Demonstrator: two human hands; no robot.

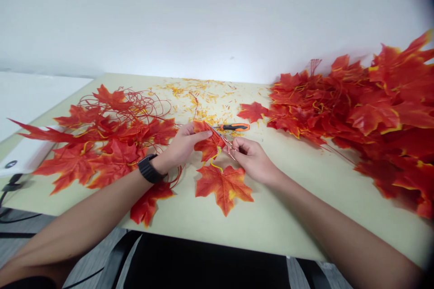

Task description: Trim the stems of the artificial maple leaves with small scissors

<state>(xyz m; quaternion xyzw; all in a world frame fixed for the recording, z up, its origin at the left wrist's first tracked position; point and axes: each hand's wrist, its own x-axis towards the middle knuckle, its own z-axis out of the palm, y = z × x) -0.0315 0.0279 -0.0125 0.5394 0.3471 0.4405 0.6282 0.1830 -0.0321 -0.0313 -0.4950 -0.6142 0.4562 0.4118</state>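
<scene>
Pale bench; left hand pinches maple leaf, right hand grips scissors; best keep edge taut.

Broad black watch, left wrist

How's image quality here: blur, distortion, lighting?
Head view: even, bright light, no harsh glare on the table; soft shadow beside the right forearm; wide-angle stretch toward the edges; leaf pile smeared at far right; dark upper-right corner.
</scene>
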